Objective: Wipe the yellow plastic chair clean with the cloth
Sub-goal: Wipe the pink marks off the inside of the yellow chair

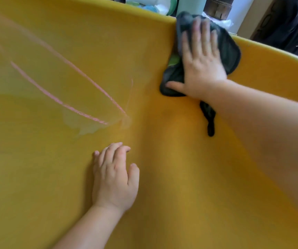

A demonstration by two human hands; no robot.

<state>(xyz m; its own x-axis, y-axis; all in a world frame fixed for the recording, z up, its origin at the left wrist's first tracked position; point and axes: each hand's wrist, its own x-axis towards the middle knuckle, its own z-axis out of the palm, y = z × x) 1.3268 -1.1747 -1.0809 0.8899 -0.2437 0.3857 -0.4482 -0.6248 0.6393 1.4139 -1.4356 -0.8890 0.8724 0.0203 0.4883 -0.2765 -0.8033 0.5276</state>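
Plastic of the yellow chair (162, 168) fills nearly the whole view, its curved surface running from the near edge up to a rim at the far side. Pink chalk-like lines (69, 72) cross the left part of the surface, meeting in a narrow point near the middle, and a pale wet-looking patch (83, 126) lies just below them. The dark grey cloth (229, 49) lies against the chair at the far right, its top edge folded over the rim and a thin tail hanging down toward the near side. The right hand (201, 62) lies flat on the cloth with fingers spread and extended, pressing it to the plastic rather than gripping it; the thumb points left along the cloth's lower edge. The left hand (115, 177) rests palm-down on bare plastic near the middle, fingers loosely curled and holding nothing. Beyond the rim, blurred household items (150, 6) and a dark hanging garment (288, 24) are visible.
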